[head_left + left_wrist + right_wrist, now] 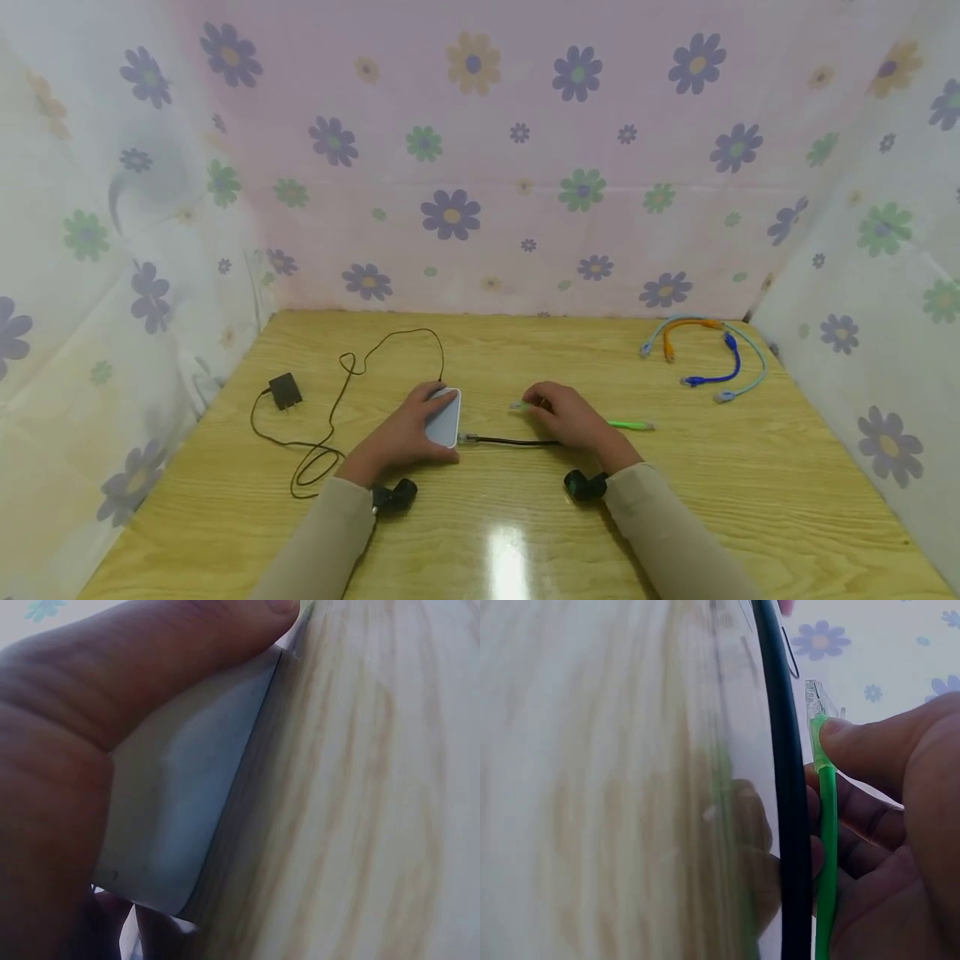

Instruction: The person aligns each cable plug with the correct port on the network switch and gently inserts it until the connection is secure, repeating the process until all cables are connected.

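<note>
A small white network box (442, 419) lies on the table, with my left hand (411, 425) gripping it, thumb along its near edge and fingers over the far edge. In the left wrist view the thumb crosses the box's side (195, 772). A black network cable (517, 442) runs from the box's right side toward my right hand (570, 417). That hand pinches a green network cable (827, 847) just behind its clear plug (814, 697). The plug points left toward the box, apart from it. The green cable's other end (633, 425) sticks out to the right of the hand.
A black power adapter (285, 391) lies at the left, its thin looping cord (348, 379) reaching the box's far side. At the back right lie a light blue cable (761, 358), an orange cable (667, 340) and a dark blue cable (731, 367). Flowered curtains (525, 167) surround the table.
</note>
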Motion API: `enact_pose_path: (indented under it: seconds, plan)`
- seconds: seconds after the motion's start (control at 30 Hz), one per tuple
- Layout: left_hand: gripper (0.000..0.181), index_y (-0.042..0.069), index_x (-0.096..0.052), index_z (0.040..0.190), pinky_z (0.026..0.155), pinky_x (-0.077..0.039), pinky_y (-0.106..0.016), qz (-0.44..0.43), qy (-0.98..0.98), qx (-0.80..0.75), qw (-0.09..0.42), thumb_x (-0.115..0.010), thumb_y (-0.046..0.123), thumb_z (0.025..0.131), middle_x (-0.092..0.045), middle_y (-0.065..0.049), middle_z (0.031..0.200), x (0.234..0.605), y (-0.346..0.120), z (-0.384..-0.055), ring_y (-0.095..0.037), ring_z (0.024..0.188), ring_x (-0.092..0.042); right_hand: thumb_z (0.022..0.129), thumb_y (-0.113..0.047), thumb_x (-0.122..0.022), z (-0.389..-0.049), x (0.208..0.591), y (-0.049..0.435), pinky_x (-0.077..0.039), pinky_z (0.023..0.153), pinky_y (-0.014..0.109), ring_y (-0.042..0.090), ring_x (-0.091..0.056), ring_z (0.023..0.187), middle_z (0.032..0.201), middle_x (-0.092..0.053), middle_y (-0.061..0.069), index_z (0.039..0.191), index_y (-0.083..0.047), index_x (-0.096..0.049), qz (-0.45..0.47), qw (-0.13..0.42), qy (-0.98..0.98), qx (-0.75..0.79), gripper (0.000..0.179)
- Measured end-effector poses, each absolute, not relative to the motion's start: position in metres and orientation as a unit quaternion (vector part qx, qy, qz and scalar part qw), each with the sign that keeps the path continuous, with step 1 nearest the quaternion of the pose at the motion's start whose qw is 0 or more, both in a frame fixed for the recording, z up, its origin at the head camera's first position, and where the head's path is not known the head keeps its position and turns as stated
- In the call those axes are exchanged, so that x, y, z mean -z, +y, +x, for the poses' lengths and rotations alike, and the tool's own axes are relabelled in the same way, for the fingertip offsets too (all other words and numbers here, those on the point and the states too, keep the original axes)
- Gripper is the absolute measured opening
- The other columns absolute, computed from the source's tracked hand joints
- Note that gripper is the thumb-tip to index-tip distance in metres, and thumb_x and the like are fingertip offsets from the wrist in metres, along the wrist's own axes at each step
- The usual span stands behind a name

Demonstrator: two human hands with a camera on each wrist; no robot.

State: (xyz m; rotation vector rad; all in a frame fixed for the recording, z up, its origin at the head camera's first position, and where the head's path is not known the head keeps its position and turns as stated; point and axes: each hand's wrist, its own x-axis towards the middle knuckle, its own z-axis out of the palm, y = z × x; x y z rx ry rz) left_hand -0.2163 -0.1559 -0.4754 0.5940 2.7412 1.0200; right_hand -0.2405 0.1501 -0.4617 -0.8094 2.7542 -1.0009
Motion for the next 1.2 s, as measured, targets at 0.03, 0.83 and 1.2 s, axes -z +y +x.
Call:
enact_pose_path:
  seconds: [0.03, 0.83, 1.2]
  plan:
    - [0.101, 0.027, -0.037, 0.151, 0.085, -0.048, -0.039, 0.198, 0.915, -0.342, 0.079, -0.086, 0.05, 0.065, -0.023, -0.004, 0.158, 0.475, -0.156, -0.216, -0.03, 0.124, -0.043, 0.099, -0.015, -0.055, -0.24, 0.462, 0.148, -0.049, 0.081, 0.036, 0.016, -0.06, 0.095, 0.108, -0.065, 0.003, 0.116, -0.011, -0.064, -0.266, 0.051, 0.905, 0.328, 0.02]
    - [0.101, 0.028, -0.036, 0.151, 0.087, -0.045, -0.038, 0.196, 0.914, -0.344, 0.085, -0.086, 0.049, 0.066, -0.022, -0.002, 0.158, 0.473, -0.156, -0.217, -0.028, 0.125, -0.042, 0.1, -0.016, -0.054, -0.228, 0.461, 0.118, -0.049, 0.085, 0.037, 0.015, -0.06, 0.097, 0.108, -0.064, 0.001, 0.12, -0.014, -0.064, -0.298, 0.057, 0.895, 0.326, 0.023]
    - [0.101, 0.031, -0.036, 0.15, 0.086, -0.046, -0.037, 0.189, 0.915, -0.345, 0.087, -0.086, 0.051, 0.065, -0.022, 0.001, 0.158, 0.475, -0.157, -0.217, -0.027, 0.123, -0.043, 0.1, -0.016, -0.053, -0.225, 0.46, 0.103, -0.049, 0.085, 0.037, 0.014, -0.06, 0.095, 0.107, -0.065, 0.001, 0.121, -0.013, -0.064, -0.311, 0.07, 0.892, 0.32, 0.024]
